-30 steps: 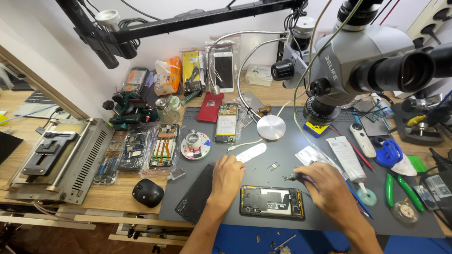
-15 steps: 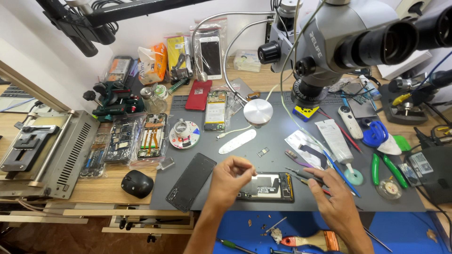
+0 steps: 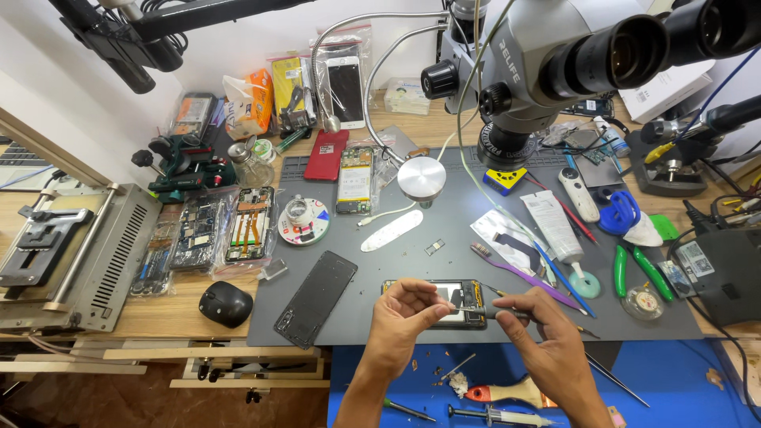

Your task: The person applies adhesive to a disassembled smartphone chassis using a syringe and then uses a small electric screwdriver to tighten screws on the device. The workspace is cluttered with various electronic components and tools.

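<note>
Your wooden tabletop (image 3: 158,313) carries a grey work mat (image 3: 444,238), and a stereo microscope (image 3: 547,55) looms over it at about one o'clock from your hands. At nine o'clock, off the mat, sits a grey metal machine (image 3: 87,254). A black back cover (image 3: 315,299) lies at ten o'clock, just beside the opened phone (image 3: 464,297), which rests flat on the mat's near edge, directly under your hands. Your right hand (image 3: 547,341) is closed around a slim dark tool (image 3: 499,313), held level and pointing towards nine o'clock. Your left hand (image 3: 404,317) is curled, thumb and fingers pinched together at the tool's tip (image 3: 453,309); whether anything small sits between them cannot be told. A purple-handled brush (image 3: 515,273) lies at two o'clock.
</note>
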